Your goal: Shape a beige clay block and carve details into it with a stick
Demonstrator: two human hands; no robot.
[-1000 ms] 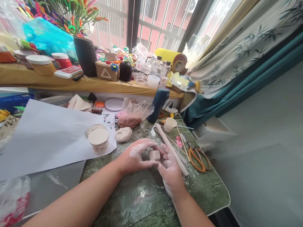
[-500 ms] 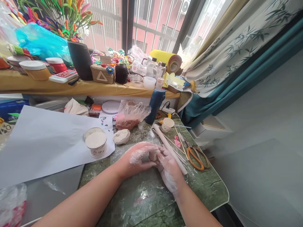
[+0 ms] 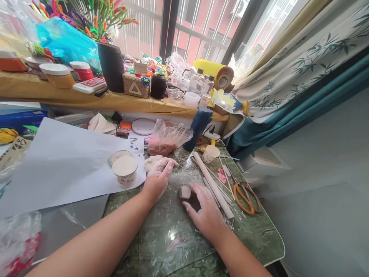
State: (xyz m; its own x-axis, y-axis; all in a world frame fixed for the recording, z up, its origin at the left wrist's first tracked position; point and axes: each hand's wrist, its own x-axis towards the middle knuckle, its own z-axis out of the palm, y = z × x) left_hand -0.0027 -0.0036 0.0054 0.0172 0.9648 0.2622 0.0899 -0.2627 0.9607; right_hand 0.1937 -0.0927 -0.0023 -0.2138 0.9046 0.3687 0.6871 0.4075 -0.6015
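On the worktop (image 3: 245, 242), your right hand (image 3: 206, 207) curves, fingers (image 3: 200, 190) parted, beside the clay block (image 3: 185, 192), while your left hand (image 3: 159, 174), its grip unclear, overlaps the pale lump (image 3: 150, 161) farther left.

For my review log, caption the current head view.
Right hand beside a small clay-like block; left hand partly covering a larger pale lump.

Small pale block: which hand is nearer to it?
Right. The right hand is just beside the small pale block, thumb and fingers parted; the left hand is farther off, to the block's left, at the larger pale lump.
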